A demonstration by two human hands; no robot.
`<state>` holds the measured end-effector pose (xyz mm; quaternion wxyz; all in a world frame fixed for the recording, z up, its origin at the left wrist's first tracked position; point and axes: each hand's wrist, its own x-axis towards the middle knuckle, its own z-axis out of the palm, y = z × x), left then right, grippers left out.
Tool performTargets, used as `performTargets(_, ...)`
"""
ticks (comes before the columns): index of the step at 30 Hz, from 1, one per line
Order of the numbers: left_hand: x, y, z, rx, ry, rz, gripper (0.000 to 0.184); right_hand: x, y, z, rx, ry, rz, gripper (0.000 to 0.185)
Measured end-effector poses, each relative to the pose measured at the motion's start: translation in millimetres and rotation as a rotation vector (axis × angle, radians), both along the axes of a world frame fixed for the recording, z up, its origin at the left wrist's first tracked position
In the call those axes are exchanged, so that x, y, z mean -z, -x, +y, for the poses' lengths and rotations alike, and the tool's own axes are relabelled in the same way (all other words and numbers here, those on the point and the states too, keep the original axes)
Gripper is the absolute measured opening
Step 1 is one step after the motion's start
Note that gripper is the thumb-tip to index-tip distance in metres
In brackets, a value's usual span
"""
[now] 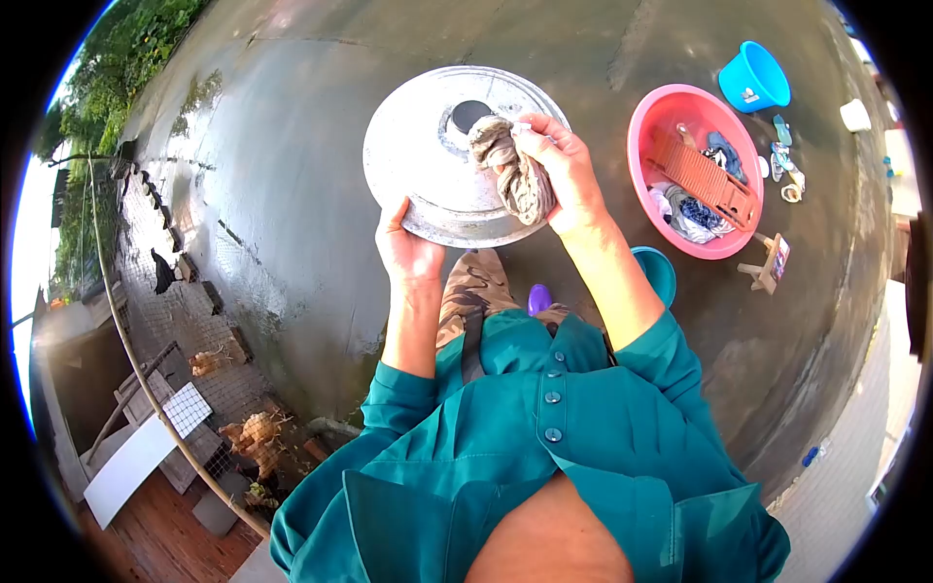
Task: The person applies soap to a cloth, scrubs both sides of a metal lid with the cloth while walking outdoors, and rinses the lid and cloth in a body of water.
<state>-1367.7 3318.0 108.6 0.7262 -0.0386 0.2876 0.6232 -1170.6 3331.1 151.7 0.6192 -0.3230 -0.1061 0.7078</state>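
Observation:
A round metal pot lid (413,136) with a dark knob (470,117) at its centre is held up in front of me. My left hand (409,247) grips its near rim, thumb on top and fingers hidden underneath. In my right hand (567,175) is a bunched, grey-brown cloth (518,180), pinched between thumb and fingers. The cloth lies against the lid's upper face, to the right of the knob, and part of it hangs over the right edge.
To the right stands a pink basin (641,185) holding a brown washboard (705,180) and clothes. Beyond it is a blue bucket (755,78); a small wooden stool (765,264) and a teal bucket (656,275) are nearer. Wet concrete (292,185) lies around me; netting and boards lie left.

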Motion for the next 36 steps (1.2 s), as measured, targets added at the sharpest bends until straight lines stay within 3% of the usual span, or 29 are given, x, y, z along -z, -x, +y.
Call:
performTargets(11,11,30,134,0.232,0.043,-0.038,0.044,-6,6,108,0.234,0.011,-0.114,0.017)
performTargets(17,28,47,168,0.249,0.045,-0.197,0.044,-29,-40,138,0.293,0.011,-0.789,0.014)
performTargets(22,36,39,177,0.204,0.073,-0.330,0.046,-32,-36,146,0.163,0.038,-0.755,0.015)
performTargets(25,40,29,180,0.218,0.012,-0.320,0.046,-33,-36,165,0.475,-0.064,-0.910,0.015)
performTargets(27,41,19,180,0.242,-0.005,-0.343,0.049,-33,-47,181,0.431,-0.138,-1.237,0.017)
performTargets(29,30,-3,186,0.261,-0.045,-0.314,0.050,-15,-49,186,0.377,-0.482,-1.971,0.019)
performTargets(36,22,-41,205,0.229,-0.076,-0.193,0.051,23,-12,116,0.397,-0.471,-1.911,0.022)
